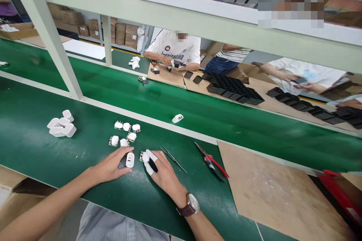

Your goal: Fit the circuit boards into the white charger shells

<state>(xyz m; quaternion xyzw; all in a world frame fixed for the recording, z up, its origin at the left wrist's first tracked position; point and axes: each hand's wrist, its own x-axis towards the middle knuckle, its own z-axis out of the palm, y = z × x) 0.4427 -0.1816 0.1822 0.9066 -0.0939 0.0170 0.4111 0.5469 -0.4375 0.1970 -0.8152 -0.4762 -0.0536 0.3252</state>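
Observation:
My left hand [113, 165] curves round a white charger casing [130, 160], thumb and forefinger at its two ends. The casing's slotted end faces up. Just to the right, my right hand [161, 169] pinches a small circuit board [142, 156] with a white top, using fingers in white finger cots. Part of that board is hidden under the fingers. Beyond my hands lie several similar circuit boards [126, 127] in a loose group. A pile of white casings [63, 123] sits farther left. Tweezers [174, 159] lie just right of my right hand.
Red-and-black pliers [210, 162] lie beside a cardboard sheet [271, 192] on the right. A white charger [178, 118] rests on the green belt [152, 99] past a pale rail. Across it, co-workers handle parts near black trays [234, 88]. A frame post [53, 37] rises at left.

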